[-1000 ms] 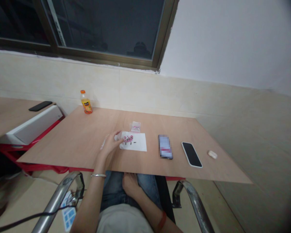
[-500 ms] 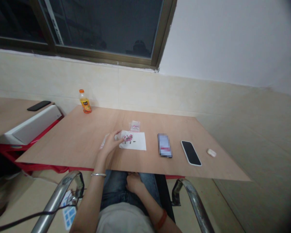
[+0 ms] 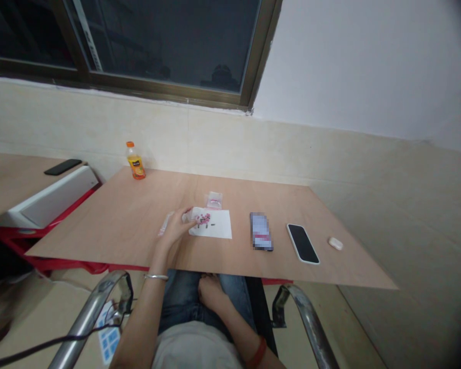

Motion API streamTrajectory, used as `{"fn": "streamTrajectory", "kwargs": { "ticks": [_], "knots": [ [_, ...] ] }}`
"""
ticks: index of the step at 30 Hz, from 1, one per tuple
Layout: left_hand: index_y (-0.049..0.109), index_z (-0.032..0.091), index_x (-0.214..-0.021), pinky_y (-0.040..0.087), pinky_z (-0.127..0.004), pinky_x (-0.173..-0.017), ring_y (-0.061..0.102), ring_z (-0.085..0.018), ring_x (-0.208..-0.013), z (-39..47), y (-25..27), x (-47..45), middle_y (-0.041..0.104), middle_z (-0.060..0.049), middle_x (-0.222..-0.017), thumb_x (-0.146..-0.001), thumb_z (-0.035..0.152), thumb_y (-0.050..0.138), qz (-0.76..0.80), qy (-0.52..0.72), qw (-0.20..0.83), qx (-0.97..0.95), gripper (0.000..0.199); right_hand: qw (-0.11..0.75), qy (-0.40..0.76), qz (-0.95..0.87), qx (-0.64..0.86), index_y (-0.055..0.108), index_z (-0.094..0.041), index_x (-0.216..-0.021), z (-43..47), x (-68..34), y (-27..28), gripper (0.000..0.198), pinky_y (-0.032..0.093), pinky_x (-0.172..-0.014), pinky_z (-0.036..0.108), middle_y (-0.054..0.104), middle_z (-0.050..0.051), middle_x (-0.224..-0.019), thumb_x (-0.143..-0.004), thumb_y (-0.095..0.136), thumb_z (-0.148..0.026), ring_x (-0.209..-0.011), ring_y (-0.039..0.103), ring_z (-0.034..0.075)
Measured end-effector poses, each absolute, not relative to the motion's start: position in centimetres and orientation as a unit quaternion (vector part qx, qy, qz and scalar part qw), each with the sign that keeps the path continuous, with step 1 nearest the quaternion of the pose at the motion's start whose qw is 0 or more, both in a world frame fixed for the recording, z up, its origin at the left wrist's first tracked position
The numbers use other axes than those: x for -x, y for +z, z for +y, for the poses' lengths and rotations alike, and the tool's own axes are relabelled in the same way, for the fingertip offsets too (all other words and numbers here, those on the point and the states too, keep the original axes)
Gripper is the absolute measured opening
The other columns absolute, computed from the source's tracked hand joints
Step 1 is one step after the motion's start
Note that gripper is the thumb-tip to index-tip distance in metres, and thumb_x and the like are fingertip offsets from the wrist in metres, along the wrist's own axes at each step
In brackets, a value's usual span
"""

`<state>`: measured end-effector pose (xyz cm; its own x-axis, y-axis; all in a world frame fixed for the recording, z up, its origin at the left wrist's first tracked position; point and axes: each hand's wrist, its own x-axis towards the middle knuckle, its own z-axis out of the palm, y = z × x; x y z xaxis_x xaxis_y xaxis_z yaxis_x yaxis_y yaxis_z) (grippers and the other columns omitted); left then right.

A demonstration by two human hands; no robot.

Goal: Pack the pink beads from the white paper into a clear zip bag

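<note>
At the paper's [image 3: 222, 225] nine o'clock edge, the left hand [image 3: 173, 225] stays half-curled at a clear thing [image 3: 186, 217], grip unclear. The pink bits [image 3: 205, 219] on the paper lie unmoved, so handling seems paused; the right hand [image 3: 209, 291], partly hidden, rests at the lap [image 3: 176, 294], hold untellable.

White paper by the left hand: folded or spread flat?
Spread flat: the white paper lies level on the table, its right corners showing and small pink pieces on it.

Forward-down head view over table [image 3: 100, 225]
</note>
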<state>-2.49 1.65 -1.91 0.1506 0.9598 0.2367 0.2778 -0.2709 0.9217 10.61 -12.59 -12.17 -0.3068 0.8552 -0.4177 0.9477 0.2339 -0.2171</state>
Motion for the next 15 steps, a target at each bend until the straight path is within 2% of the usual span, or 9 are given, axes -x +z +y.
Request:
{"fn": "streamTrajectory", "kwargs": {
  "ticks": [2,4,7,9,12,13,15],
  "knots": [
    [0.062,0.013,-0.111,0.045,-0.041,-0.093,0.058,-0.027,-0.105,1.8,-2.2,2.6,0.064,-0.012,-0.11,-0.064,0.036,0.074,0.47,0.451,0.379,-0.658,0.054,0.114,-0.202,0.784,-0.576,0.069,-0.002,-0.098,-13.0,-10.0,-11.2,0.027,0.027,-0.107,0.041,0.062,0.024,-0.11,-0.078,0.052,-0.007,-0.118,0.05,0.03],
    [0.06,0.013,-0.113,0.045,-0.041,-0.093,0.058,-0.026,-0.106,1.9,-2.6,2.6,0.064,-0.012,-0.112,-0.064,0.035,0.073,0.467,0.448,0.381,-0.661,0.055,0.13,-0.197,0.786,-0.572,0.07,-0.002,-0.095,-13.5,-9.4,-9.6,0.027,0.035,-0.101,0.041,0.066,0.023,-0.102,-0.078,0.05,-0.003,-0.109,0.058,0.029],
    [0.059,0.014,-0.116,0.046,-0.04,-0.093,0.058,-0.025,-0.106,2.1,-3.0,2.7,0.063,-0.012,-0.114,-0.066,0.034,0.072,0.462,0.44,0.382,-0.669,0.055,0.13,-0.228,0.788,-0.557,0.07,-0.005,-0.093,-14.4,-8.8,-6.3,0.028,0.05,-0.078,0.033,0.068,0.021,-0.095,-0.076,0.048,0.001,-0.09,0.066,0.027],
    [0.059,0.014,-0.116,0.046,-0.039,-0.093,0.059,-0.024,-0.104,2.0,-2.9,2.7,0.063,-0.012,-0.115,-0.067,0.034,0.072,0.461,0.439,0.377,-0.673,0.055,0.05,-0.257,0.797,-0.544,0.07,-0.006,-0.089,-14.4,-9.0,-3.6,0.023,0.05,-0.071,0.031,0.069,0.019,-0.093,-0.075,0.053,-0.004,-0.086,0.067,0.027],
    [0.058,0.015,-0.116,0.047,-0.038,-0.092,0.059,-0.023,-0.103,1.6,-2.2,2.7,0.063,-0.011,-0.115,-0.066,0.032,0.072,0.46,0.444,0.359,-0.68,0.054,-0.147,-0.37,0.802,-0.445,0.07,-0.015,-0.084,-12.8,-10.1,0.7,0.013,0.048,-0.072,0.023,0.071,0.005,-0.084,-0.078,0.058,-0.014,-0.079,0.066,0.017],
    [0.058,0.014,-0.115,0.047,-0.038,-0.092,0.059,-0.023,-0.104,1.4,-1.9,2.6,0.063,-0.011,-0.115,-0.067,0.031,0.071,0.462,0.445,0.348,-0.684,0.053,-0.215,-0.376,0.784,-0.445,0.069,-0.017,-0.084,-11.9,-10.6,2.0,0.014,0.047,-0.072,0.022,0.071,0.003,-0.083,-0.081,0.056,-0.016,-0.077,0.065,0.015],
    [0.059,0.013,-0.113,0.046,-0.039,-0.093,0.059,-0.023,-0.104,1.0,-1.1,2.2,0.063,-0.011,-0.115,-0.067,0.029,0.071,0.469,0.441,0.32,-0.695,0.05,-0.352,-0.31,0.733,-0.493,0.068,-0.017,-0.082,-9.6,-11.7,4.2,0.013,0.046,-0.078,0.025,0.069,0.003,-0.086,-0.082,0.055,-0.016,-0.082,0.063,0.014]
  ]
}}
